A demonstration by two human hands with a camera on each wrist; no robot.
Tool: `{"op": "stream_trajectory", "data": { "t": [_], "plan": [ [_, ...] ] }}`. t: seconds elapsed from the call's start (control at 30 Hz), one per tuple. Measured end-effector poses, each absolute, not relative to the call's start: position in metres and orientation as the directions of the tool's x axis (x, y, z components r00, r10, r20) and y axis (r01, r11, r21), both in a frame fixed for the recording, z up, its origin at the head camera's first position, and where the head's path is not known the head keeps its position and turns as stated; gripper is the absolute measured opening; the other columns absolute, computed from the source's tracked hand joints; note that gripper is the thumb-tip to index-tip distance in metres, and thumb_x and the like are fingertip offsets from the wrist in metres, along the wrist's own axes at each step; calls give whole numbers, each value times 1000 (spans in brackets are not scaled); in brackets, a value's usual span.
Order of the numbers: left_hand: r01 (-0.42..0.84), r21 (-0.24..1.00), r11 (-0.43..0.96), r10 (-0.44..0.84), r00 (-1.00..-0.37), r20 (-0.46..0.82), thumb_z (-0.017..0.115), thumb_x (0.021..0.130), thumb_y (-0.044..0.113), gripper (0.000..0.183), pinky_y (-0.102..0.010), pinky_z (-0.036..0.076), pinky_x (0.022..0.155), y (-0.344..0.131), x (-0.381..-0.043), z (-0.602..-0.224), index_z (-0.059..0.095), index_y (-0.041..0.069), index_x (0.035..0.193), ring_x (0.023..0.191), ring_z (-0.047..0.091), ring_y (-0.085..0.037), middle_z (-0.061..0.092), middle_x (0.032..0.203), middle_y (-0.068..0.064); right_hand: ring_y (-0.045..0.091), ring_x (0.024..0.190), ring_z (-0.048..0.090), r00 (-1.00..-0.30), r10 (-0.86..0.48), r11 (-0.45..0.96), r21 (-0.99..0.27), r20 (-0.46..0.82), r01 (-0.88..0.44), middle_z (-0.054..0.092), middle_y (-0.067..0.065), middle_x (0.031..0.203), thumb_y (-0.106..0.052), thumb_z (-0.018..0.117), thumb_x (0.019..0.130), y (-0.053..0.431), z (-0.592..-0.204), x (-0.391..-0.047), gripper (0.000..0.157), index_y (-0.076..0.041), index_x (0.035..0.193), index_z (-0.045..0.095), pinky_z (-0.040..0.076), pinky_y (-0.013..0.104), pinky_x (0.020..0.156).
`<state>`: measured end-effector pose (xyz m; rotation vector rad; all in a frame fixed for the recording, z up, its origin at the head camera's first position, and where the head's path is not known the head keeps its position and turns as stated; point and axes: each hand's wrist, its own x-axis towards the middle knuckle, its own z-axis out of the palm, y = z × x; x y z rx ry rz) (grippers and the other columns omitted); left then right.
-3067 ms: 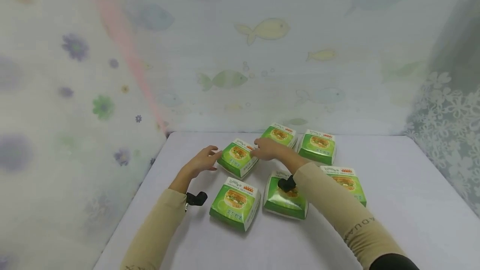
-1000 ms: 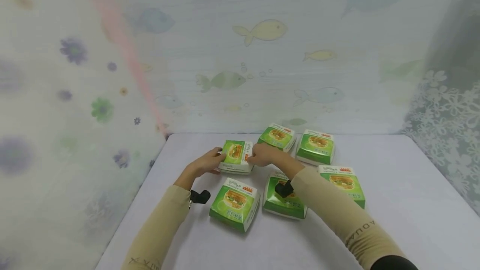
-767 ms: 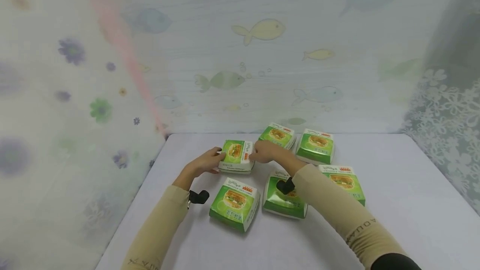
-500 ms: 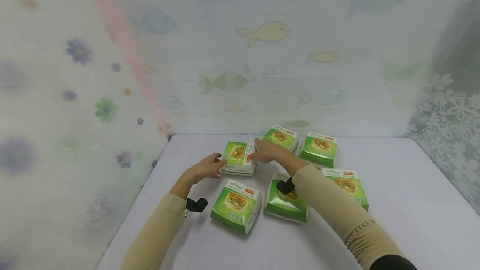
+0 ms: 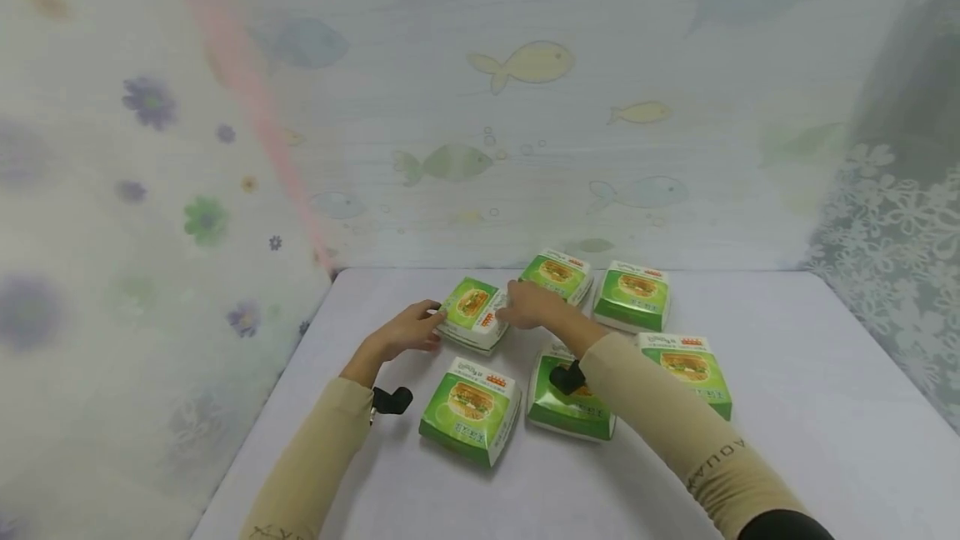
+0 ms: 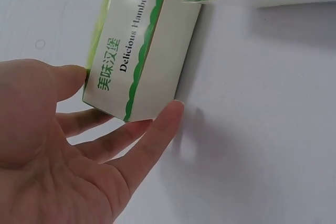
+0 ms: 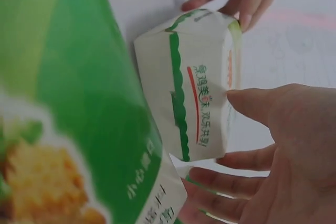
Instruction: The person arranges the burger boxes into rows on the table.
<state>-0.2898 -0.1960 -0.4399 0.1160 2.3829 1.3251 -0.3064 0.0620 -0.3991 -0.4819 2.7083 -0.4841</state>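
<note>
A green and white hamburger box (image 5: 471, 303) lies at the back left of the group, turned at an angle on the white table. At its left end my left hand (image 5: 405, 332) grips it. The left wrist view shows that thumb on the upper edge of the box (image 6: 142, 51) and the fingers round its end. My right hand (image 5: 531, 305) holds the opposite end. In the right wrist view my right hand's (image 7: 283, 145) thumb touches the upper edge of the box (image 7: 202, 93), its fingers near the corner.
Several matching boxes lie around: one in front (image 5: 471, 412), one under the right forearm (image 5: 572, 407), one partly behind the right sleeve (image 5: 690, 365), and two at the back, left (image 5: 558, 273) and right (image 5: 633, 294). A patterned curtain (image 5: 525, 148) hangs behind the table.
The box between my hands has turned: first skewed, then squarer with its white end toward me, now skewed again. My left hand loosened half a second ago and has closed in on the box.
</note>
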Motion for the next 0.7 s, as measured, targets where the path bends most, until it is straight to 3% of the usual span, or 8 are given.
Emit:
{"op": "stream_trajectory", "data": {
  "t": [0.2,0.47,0.7],
  "plan": [
    [-155,821,550,234,-915,-329,46,110,38,64,-40,58,93,-198,-286,-439,29,-2,157,115,64,-33,44,150,-30,41,139,46,-878,-405,846,-468,-254,-255,47,27,150,-33,54,106,64,-396,-310,66,9,153,34,40,52,113],
    [-104,831,547,250,-927,-280,46,111,30,58,-43,54,98,-192,-295,-436,32,-4,155,121,61,-35,45,149,-30,34,119,60,-875,-420,853,-436,-242,-288,61,21,131,-32,54,106,65,-399,-312,48,6,136,54,51,46,96],
    [-90,812,577,238,-932,-272,45,111,28,55,-40,56,96,-193,-305,-437,33,-1,155,125,57,-37,41,153,-30,29,107,63,-882,-392,870,-418,-264,-261,64,18,121,-34,54,106,62,-396,-302,44,4,128,59,53,44,90]
  ]
}}
